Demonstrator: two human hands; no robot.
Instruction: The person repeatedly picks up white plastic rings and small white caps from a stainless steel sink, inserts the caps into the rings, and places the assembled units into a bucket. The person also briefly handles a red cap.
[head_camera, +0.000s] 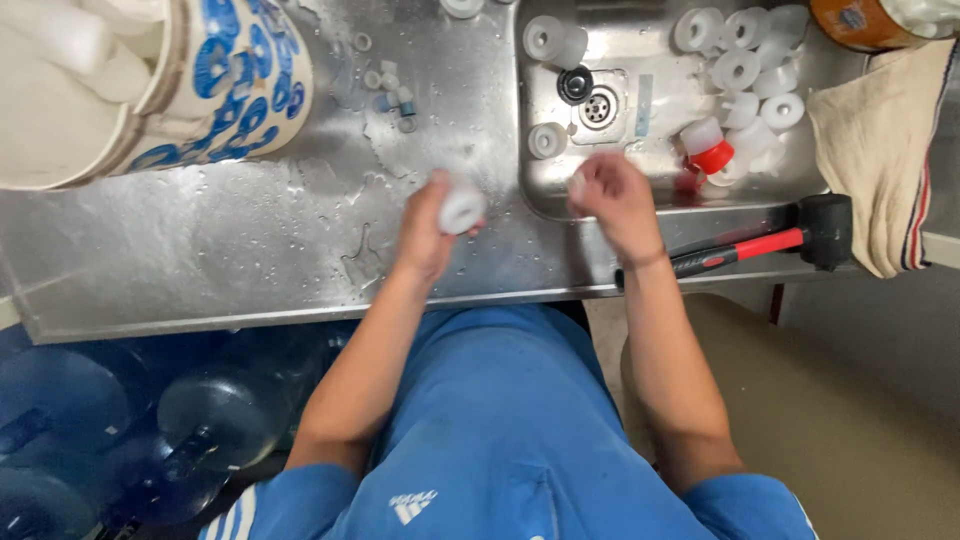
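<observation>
Left hand (428, 222): fingers curled around white bottle cap (462, 209), held over wet steel counter (250, 240). Right hand (612, 197): blurred above sink (640, 190); grip unclear. Loose caps (745, 70) piled in basin.

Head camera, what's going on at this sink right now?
A person in blue stands at a wet steel counter. The left hand holds a white cap over the counter. The right hand is blurred at the sink edge; what it holds is unclear. More white caps and a red one lie in the sink. A mallet and a cloth lie to the right, and big water bottles sit below.
</observation>
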